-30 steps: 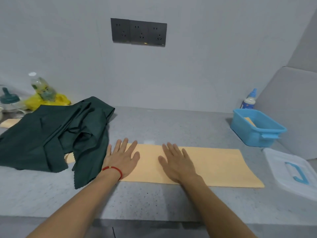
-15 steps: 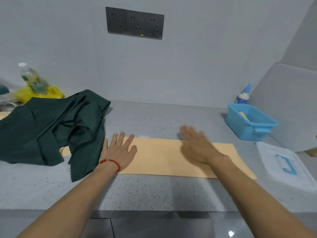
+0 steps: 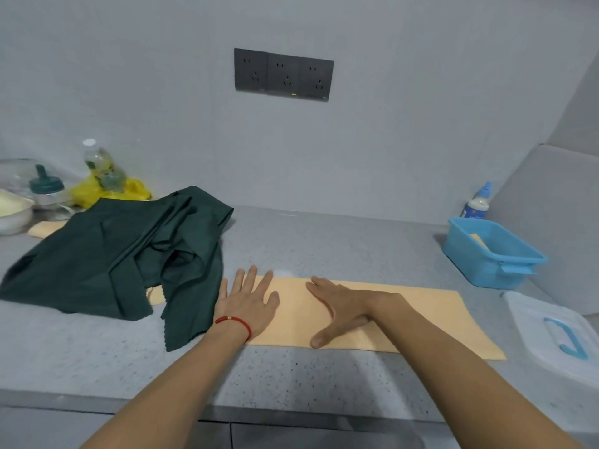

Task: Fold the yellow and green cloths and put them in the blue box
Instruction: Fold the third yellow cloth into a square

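Left fingers: lying straight and spread, the left hand (image 3: 248,307) is pressing palm-down on the left part of the yellow cloth (image 3: 418,314), gripping nothing.
Right fingers: also straight, thumb splayed toward the near edge; the right hand (image 3: 340,309) is resting flat on the cloth's middle, holding nothing.
Yellow cloth: it is lying as a long folded strip on the grey counter (image 3: 324,247), long axis running left to right, under both palms.
Key relation: the strip's free right end is stretching away from the right hand, so that hand is sitting nearer for the next fold, I judge; the left is pinning the other end.
Green cloth: the green cloth (image 3: 110,254) is lying crumpled just left of the left hand, overlapping the strip's left end.
Blue box: the blue box (image 3: 494,254) is standing open at the far right, well apart from both hands, a tan piece showing inside.
Lid: a clear lid (image 3: 557,335) is lying nearer, right of the strip.
Hidden: the strip's left end is lying under the green cloth; the box's contents are hard to make out.
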Motion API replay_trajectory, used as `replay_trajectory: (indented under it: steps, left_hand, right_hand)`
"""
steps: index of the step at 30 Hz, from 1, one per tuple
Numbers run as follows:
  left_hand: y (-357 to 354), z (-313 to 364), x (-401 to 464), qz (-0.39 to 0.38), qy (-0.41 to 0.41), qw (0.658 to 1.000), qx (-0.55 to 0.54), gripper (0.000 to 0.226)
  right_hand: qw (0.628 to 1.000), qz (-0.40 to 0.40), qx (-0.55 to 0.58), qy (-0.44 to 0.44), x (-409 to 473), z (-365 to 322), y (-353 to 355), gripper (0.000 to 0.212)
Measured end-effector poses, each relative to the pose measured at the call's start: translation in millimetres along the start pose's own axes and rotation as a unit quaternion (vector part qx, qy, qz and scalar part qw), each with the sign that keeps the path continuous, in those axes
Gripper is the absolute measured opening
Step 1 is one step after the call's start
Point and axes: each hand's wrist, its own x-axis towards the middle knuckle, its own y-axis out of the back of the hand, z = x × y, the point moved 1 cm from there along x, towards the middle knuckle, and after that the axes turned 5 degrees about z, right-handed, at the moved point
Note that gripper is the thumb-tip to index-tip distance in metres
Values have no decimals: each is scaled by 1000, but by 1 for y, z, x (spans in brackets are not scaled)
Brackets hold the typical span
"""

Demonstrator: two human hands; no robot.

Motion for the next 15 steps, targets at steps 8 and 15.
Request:
replay_trajectory:
  steps: [8,15]
  left_hand:
    - [38,-16,8,6,10,998,-63,61]
    - [75,-47,3,-128,12,965,-227,55]
  right_hand:
    - [999,-33,-15,-8,-11,2,-6,143]
    - [1000,-27,-9,-10,-14,-5,-13,144]
